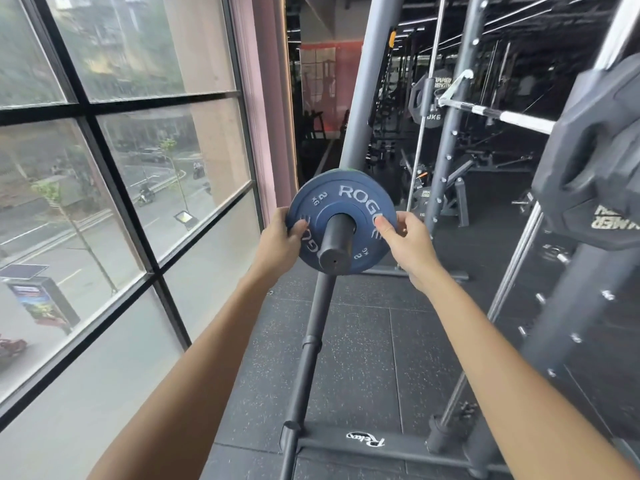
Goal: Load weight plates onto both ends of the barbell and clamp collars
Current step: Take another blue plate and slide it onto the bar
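The left hand (277, 239) grips the left rim of a blue 2 kg Rogue plate (341, 199), thumb curled over its face, and the right hand (407, 237) grips the opposite rim the same way — both arms reach in from the bottom of the view. The plate sits on the barbell sleeve (336, 242), whose dark end pokes through the centre hole toward the camera. Just behind the blue disc a thin green edge (349, 170) shows (another plate, mostly hidden). Below lie the speckled rubber floor (363, 341) and a grey frame bar (408, 448) with a white logo. A large window (114, 168) fills the left; a black plate (588, 161) hangs at the right on a silver bar (502, 116).
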